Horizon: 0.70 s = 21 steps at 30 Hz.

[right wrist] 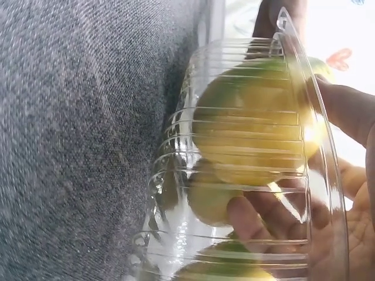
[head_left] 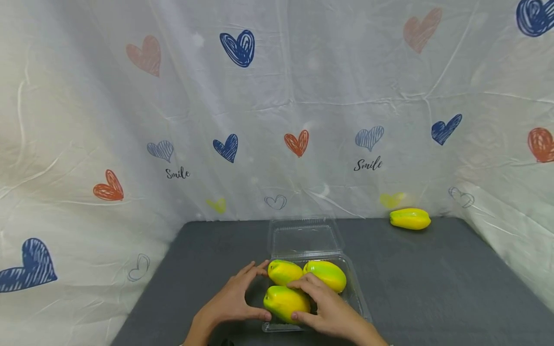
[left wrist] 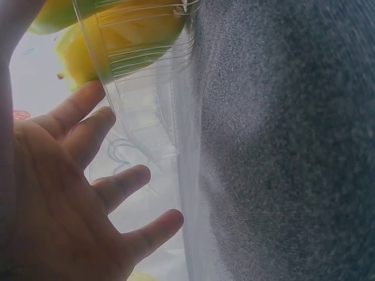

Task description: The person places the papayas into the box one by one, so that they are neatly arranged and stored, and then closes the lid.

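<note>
Three yellow-green papayas sit in a clear plastic clamshell box [head_left: 352, 276] with its lid [head_left: 306, 239] folded back: a near papaya [head_left: 283, 302], a back left papaya [head_left: 283, 272] and a back right papaya [head_left: 331, 275]. My right hand [head_left: 326, 307] grips the near papaya from the right, thumb on its near side and fingers reaching down inside the box, seen through the ribbed wall [right wrist: 246, 111] in the right wrist view. My left hand [head_left: 235, 295] is spread at the box's left side. Its fingertips [left wrist: 104, 117] are right at the clear rim in the left wrist view.
Another yellow papaya [head_left: 409, 219] lies at the back right of the dark grey tabletop [head_left: 415, 278]. Behind and at both sides hangs a white curtain [head_left: 259, 105] printed with hearts, close to the table's back edge.
</note>
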Tool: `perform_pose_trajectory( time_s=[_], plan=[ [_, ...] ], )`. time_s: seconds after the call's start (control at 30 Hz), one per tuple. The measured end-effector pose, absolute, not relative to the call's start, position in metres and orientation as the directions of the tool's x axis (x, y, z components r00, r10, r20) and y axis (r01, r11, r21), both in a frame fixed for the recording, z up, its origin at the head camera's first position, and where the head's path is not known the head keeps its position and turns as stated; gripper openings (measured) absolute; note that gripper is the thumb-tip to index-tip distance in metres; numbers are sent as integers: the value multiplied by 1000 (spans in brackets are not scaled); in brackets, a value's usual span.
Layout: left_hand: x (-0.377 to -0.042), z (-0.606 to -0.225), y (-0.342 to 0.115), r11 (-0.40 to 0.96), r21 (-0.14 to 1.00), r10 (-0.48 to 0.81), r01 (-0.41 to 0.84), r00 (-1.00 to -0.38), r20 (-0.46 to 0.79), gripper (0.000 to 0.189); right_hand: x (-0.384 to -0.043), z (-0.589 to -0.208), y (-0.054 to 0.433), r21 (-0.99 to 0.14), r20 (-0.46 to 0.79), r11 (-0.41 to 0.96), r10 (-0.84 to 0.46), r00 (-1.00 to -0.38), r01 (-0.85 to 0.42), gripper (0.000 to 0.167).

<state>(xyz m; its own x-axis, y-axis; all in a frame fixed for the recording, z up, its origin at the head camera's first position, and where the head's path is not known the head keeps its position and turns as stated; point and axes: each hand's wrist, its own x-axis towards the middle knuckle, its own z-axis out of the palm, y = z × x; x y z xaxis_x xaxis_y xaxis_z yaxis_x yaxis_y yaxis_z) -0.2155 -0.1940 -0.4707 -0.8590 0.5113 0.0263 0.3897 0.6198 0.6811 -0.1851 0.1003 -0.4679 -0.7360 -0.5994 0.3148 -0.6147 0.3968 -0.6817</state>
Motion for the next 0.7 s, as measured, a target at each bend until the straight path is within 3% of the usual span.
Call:
perform_pose_trajectory(
  time_s=[0.5, 0.7],
  plan=[
    [-216, -472, -195, 615, 690, 510, 382, -860, 21, 70, -186, -465, 103, -648, 342, 419, -587, -734, -637, 50],
    [-216, -472, -195, 602, 695, 519, 393, -854, 33, 70, -189, -459, 110, -686, 366, 373, -564, -740, -624, 49]
  ],
)
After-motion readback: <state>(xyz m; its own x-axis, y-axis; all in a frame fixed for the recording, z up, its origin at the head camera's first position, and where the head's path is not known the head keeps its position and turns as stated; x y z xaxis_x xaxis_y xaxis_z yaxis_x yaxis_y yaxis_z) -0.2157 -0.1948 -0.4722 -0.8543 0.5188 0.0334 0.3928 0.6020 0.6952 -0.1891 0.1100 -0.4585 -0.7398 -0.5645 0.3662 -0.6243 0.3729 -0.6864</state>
